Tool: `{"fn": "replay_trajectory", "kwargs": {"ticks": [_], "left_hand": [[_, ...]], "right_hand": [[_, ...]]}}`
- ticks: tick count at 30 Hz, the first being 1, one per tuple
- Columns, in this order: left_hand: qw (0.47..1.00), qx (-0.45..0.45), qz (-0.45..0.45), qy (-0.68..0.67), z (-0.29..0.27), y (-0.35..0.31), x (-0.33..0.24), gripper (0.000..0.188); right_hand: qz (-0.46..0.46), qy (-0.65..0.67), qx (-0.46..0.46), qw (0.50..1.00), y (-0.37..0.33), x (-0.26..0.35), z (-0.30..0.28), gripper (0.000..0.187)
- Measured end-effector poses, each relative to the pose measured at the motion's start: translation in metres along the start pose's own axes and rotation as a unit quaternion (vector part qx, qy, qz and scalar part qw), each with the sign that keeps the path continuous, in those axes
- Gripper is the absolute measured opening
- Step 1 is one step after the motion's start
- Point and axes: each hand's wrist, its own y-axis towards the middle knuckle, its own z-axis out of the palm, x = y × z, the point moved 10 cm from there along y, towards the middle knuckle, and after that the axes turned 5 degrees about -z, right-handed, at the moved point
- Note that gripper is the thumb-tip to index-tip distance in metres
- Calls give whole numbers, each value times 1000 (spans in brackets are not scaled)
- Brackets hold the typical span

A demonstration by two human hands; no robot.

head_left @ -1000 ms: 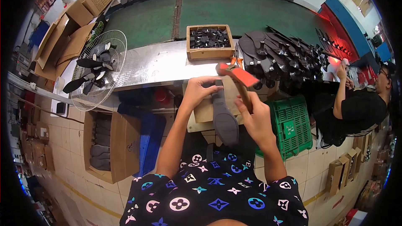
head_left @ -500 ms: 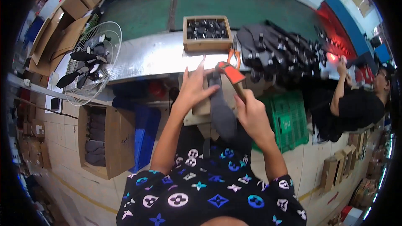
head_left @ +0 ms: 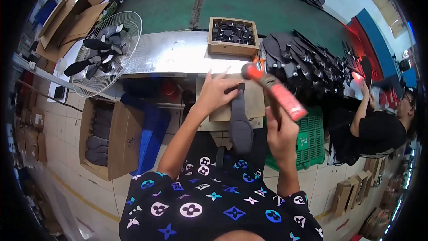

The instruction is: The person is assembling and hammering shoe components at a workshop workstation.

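Gripping a red-headed hammer (head_left: 285,98) in the right hand (head_left: 283,135), right of centre; pinching a grey sole (head_left: 240,125) mid-frame, by its upper end, with the left hand (head_left: 216,94).

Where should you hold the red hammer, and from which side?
Probably best by its handle, coming from the near side, as the right hand does. The handle looks slim enough to wrap around and points that way, with the wide red head at the far end.
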Motion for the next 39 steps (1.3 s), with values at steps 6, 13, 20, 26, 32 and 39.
{"fn": "replay_trajectory", "kwargs": {"ticks": [6,13,20,26,32,39], "left_hand": [[970,121,68,-200,-17,-43,-73,16],[867,194,-172,-427,-18,-75,-90,21],[781,252,-248,-514,-8,-80,-105,26],[646,335,-274,-629,8,-95,-127,29],[566,395,-240,-682,15,-97,-137,26],[537,519,-108,-657,14,-104,-169,24]], "right_hand": [[-50,-47,-34,997,22,-20,0,30],[-128,-150,126,972,15,-50,65,35],[173,546,204,794,-17,-18,72,43],[140,628,175,745,-24,-4,63,43],[-64,412,207,885,1,10,24,43],[-256,318,373,833,11,66,2,29]]}}
